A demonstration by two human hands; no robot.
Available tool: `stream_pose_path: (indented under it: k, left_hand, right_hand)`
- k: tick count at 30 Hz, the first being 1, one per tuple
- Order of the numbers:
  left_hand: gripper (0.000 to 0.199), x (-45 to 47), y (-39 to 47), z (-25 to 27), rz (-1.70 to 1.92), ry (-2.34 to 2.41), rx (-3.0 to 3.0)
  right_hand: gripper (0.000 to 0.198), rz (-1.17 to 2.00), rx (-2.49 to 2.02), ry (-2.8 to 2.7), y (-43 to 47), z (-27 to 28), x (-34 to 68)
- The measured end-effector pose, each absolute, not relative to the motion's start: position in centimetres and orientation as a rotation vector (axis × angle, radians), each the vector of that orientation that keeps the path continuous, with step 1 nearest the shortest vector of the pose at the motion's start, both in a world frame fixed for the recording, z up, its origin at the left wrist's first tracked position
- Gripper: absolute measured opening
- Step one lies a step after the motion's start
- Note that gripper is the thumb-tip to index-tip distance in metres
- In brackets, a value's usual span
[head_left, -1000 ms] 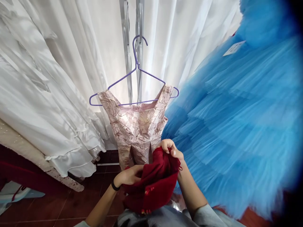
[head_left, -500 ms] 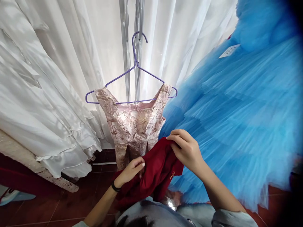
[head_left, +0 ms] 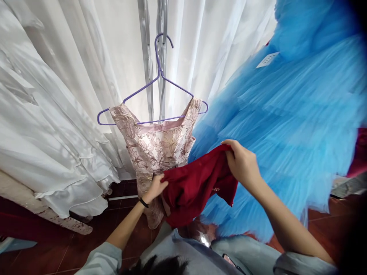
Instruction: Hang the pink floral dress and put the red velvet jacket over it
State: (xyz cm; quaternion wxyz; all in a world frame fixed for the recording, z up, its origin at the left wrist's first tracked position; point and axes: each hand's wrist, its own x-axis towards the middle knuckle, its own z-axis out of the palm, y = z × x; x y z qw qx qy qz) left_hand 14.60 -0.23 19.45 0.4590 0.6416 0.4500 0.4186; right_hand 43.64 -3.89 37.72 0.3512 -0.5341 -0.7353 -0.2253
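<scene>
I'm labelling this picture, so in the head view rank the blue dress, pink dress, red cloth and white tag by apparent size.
1. Blue dress
2. Pink dress and red cloth: too close to rank; the cloth partly covers the dress.
3. White tag

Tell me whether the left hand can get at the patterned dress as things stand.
Probably yes: the left hand is right in front of the patterned dress with nothing visible between them, though it grips the red cloth and might need to let go first.

Head-worn view, forward and down, hands [head_left: 244, 163] near
</scene>
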Motion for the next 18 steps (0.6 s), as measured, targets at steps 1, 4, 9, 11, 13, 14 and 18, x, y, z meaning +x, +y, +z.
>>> stream_pose_path:
  k: [1,4,9,11,13,14,18]
  left_hand:
    - [0.01,13.4,0.1,20.8,1.1,1.145,1.579]
    - [0.017,10.2,0.3,25.9,1.484,1.278,1.567]
    - [0.028,8.0,-0.1,32.0,1.231,1.194,1.849]
    - [0.016,7.3,0.4,32.0,1.018,1.177,1.822]
    - [0.023,6.5,0.8,31.1,1.166,1.231,1.62]
    - [0.029,6.3,0.8,30.5,1.298,1.274,1.483]
    - [0.052,8.7,-1.5,28.4,1.361,1.303,1.127]
  right_hand:
    - [0.027,-0.594,-1.438,-1.892,-3.8,38.3,44.6]
    - [0.027,-0.693,-1.498,-1.702,-3.8,39.4,46.4]
    - [0.031,-0.531,-1.561,-1.644,-2.4,37.3,46.2]
    - [0.028,-0.186,-1.614,-1.877,-1.4,36.2,46.3]
    - [0.026,0.069,-1.604,-1.882,-0.8,35.7,46.4]
    - [0.026,0.113,-1.576,-1.795,-0.7,35.5,46.1]
    - [0.043,0.331,-1.311,-1.688,-1.9,33.0,41.0]
